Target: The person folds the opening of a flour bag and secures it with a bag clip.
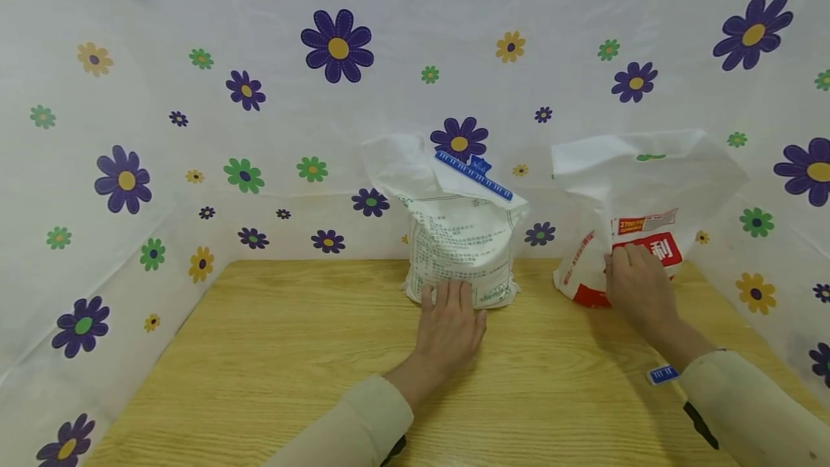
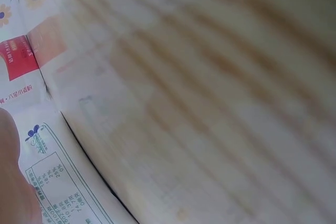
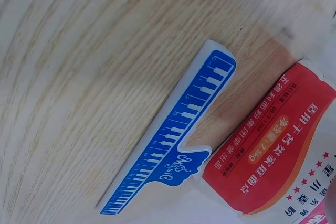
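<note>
From the head camera I saw 2 white bags standing on the wooden table, against a backdrop of flower-print sheeting. The left hand lay palm-down with its fingers straight and slightly apart, the tips resting on the lower front of the green-printed bag. That bag's folded top was pinched closed by a blue clip. The right hand rested on the front of the red-labelled bag, which stood well apart to the right with its top loose; the fingers looked fairly straight, though I could not tell whether they pinched the plastic. A second blue clip, printed with piano keys, lay flat on the table just beside that bag's base, near the right sleeve. The left wrist view was blurred and showed only bag print and wood grain.
</note>
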A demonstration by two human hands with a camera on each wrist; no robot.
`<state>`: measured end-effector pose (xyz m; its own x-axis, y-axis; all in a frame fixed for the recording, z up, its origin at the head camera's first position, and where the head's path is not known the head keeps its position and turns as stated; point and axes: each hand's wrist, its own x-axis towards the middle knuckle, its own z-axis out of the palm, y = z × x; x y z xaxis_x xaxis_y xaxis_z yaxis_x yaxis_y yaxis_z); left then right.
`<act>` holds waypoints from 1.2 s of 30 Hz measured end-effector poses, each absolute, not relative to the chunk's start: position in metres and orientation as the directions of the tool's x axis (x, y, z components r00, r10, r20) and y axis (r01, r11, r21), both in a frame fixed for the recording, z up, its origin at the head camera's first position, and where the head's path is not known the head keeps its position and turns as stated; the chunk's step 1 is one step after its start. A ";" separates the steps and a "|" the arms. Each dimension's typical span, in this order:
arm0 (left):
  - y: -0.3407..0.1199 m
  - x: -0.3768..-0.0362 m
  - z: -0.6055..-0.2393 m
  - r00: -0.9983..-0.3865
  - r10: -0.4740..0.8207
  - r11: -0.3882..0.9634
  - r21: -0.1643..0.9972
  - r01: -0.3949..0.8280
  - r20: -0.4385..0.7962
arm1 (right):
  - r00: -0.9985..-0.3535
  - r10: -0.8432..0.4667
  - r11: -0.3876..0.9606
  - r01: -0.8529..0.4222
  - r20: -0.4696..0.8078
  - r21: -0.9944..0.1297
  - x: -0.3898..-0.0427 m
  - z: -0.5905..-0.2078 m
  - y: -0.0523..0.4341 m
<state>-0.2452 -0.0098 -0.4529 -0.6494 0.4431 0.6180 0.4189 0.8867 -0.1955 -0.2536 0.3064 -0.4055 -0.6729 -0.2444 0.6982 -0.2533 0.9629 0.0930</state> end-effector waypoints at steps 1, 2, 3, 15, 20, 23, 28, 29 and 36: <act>-0.009 -0.246 -0.453 -0.645 0.444 0.886 -0.196 0.421 0.622 | -0.671 -0.249 0.962 -0.257 0.699 0.095 -0.253 -0.405 0.306; -0.008 -0.246 -0.453 -0.640 0.444 0.885 -0.194 0.424 0.627 | -0.669 -0.253 0.960 -0.260 0.699 0.099 -0.252 -0.405 0.306; -0.007 -0.246 -0.453 -0.635 0.443 0.885 -0.195 0.424 0.633 | -0.668 -0.258 0.959 -0.263 0.698 0.103 -0.251 -0.405 0.306; 0.002 -0.244 -0.452 -0.629 0.436 0.887 -0.191 0.420 0.643 | -0.667 -0.267 0.952 -0.295 0.696 0.082 -0.240 -0.405 0.300; 0.004 -0.243 -0.451 -0.658 0.441 0.888 -0.195 0.416 0.610 | -0.659 -0.285 0.946 -0.311 0.696 0.093 -0.237 -0.406 0.298; 0.005 -0.243 -0.451 -0.664 0.446 0.888 -0.201 0.414 0.600 | -0.649 -0.298 0.942 -0.320 0.700 0.103 -0.235 -0.406 0.297; 0.010 -0.244 -0.453 -0.639 0.446 0.887 -0.210 0.412 0.627 | -0.657 -0.303 0.939 -0.331 0.691 0.097 -0.230 -0.407 0.295; 0.010 -0.244 -0.454 -0.635 0.446 0.886 -0.212 0.412 0.631 | -0.660 -0.302 0.939 -0.332 0.688 0.095 -0.230 -0.407 0.294; 0.017 -0.243 -0.453 -0.654 0.445 0.887 -0.201 0.416 0.612 | -0.642 -0.319 0.930 -0.354 0.697 0.100 -0.224 -0.406 0.290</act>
<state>-0.2427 0.0170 -0.4533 -0.6542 0.4449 0.6116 0.4157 0.8871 -0.2006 -0.2242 0.2900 -0.4057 -0.6420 -0.3192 0.6971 -0.3538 0.9300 0.1000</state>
